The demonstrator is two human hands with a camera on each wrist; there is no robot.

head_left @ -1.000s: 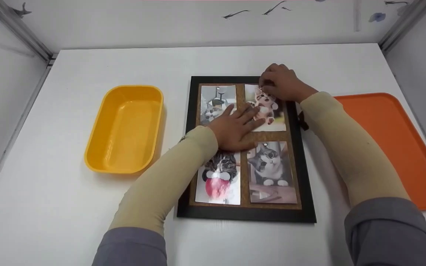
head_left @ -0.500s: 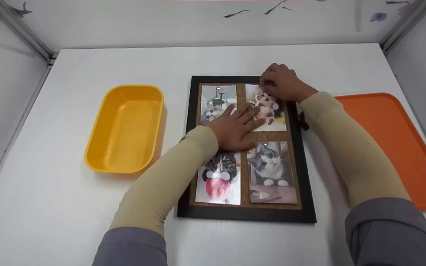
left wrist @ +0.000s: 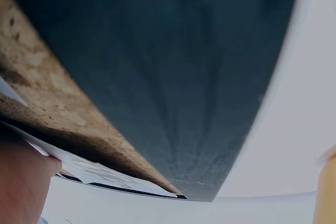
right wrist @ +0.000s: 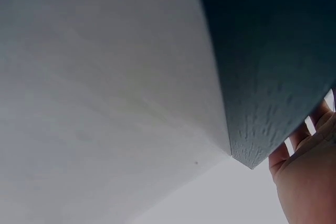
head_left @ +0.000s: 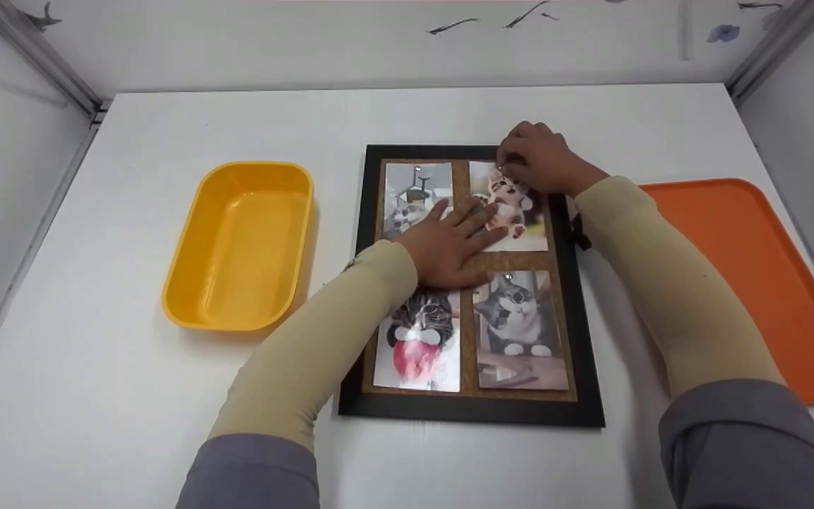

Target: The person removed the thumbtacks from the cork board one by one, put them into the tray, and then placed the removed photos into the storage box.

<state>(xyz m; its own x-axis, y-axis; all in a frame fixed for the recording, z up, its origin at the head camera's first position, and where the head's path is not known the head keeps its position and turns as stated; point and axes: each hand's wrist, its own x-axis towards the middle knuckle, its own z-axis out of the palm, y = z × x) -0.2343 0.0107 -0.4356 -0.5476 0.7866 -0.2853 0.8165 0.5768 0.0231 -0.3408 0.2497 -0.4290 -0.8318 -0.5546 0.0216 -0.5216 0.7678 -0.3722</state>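
A black-framed corkboard (head_left: 471, 408) lies on the table, bearing several cat photos. Small shiny push pins show at the top of the upper left photo (head_left: 417, 185) and the lower right photo (head_left: 520, 332). My left hand (head_left: 446, 247) rests flat across the board's middle, fingers spread, over parts of the upper photos and the lower left photo (head_left: 417, 346). At the top of the upper right photo (head_left: 534, 237), my right hand (head_left: 538, 157) pinches a push pin, mostly hidden by the fingertips. The right wrist view shows curled fingers (right wrist: 278, 158) beyond the black frame edge (right wrist: 262, 103).
To the left of the board stands a deep yellow tub (head_left: 248, 247). A flat orange tray (head_left: 753, 233) lies on the right, partly behind the right forearm. A small dark object (head_left: 579, 232) sits against the frame's right edge. White panels surround the table.
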